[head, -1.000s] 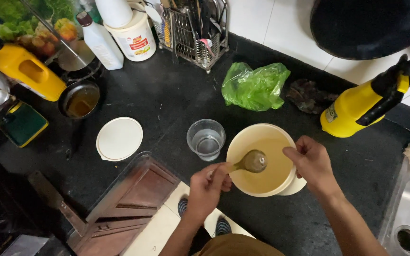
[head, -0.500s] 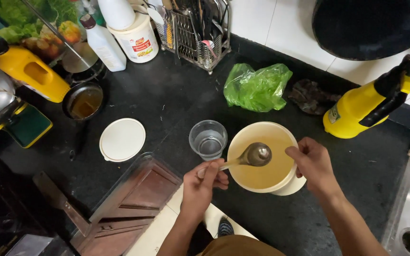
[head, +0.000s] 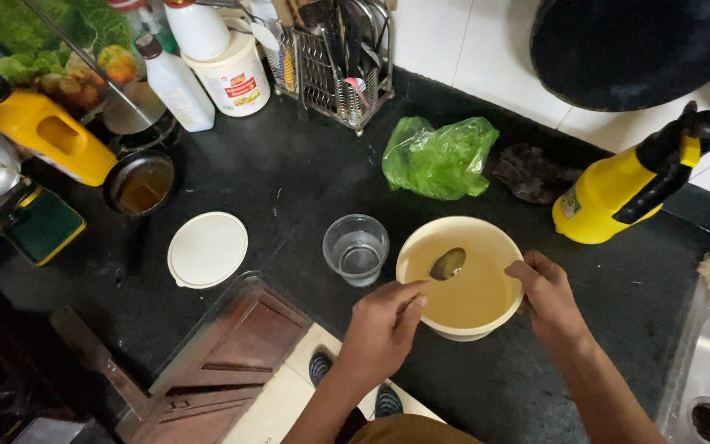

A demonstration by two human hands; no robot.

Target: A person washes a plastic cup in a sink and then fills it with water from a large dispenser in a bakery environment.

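Black stone counter [head: 289,177] carries the work near its front edge. Cream plastic bowl [head: 460,278] of yellowish batter sits there, steadied by the right hand [head: 546,298] curled on its rim. Left hand [head: 381,327] grips the metal spoon [head: 447,265], which has dropped from above the batter to its surface: stirring continues. Clear glass [head: 357,249] stands just beside the bowl.

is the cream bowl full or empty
Partly full: the cream bowl holds yellowish liquid below its rim, and the spoon in the left hand is raised over it.
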